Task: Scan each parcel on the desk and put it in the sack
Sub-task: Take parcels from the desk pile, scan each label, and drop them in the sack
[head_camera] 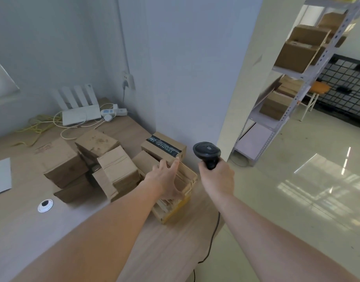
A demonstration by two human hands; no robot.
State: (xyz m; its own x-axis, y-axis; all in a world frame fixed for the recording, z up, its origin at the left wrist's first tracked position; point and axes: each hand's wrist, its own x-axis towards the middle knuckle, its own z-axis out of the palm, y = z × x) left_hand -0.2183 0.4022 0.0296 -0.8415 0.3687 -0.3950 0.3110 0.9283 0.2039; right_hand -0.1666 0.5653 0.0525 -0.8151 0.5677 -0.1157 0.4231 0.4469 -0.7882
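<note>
Head view, desk: wooden desk (32, 231) fills the left and bottom, running to the wall corner at 12 o'clock.
Left hand: left hand (166, 178) reaches out over the near-right parcel (183, 192), fingers spread and lightly bent over its top, thumb down its near side; resting on it, full grip hard to confirm.
Parcel under hand: open-topped cardboard box with yellowish tape at its lower edge, at the desk's right rim, 5 o'clock of the pile.
Taped parcel: box with black printed tape (164, 148) just behind the hand at 12 o'clock, against the wall; index fingertip near its front corner.
Other parcels: small tilted box (119, 167) at centre, stained box (96, 142) behind it, larger brown box (63, 165) at 9 o'clock, all bunched and touching.
Right hand: right hand (216, 175) curled fully round the handle of a black barcode scanner (207, 152), head up, held off the desk's right edge at 3 o'clock of the pile; dark cable hangs below.
Far corner: white router (79, 110) with upright antennas, power strip (114, 111), yellow and white cables.
Desk left: grey sheet (0, 176) at 9 o'clock, round cable grommet (45, 205) at 7 o'clock.
Right background: metal shelving (309, 64) loaded with cardboard boxes, shiny floor beneath.
Sack: out of sight.
</note>
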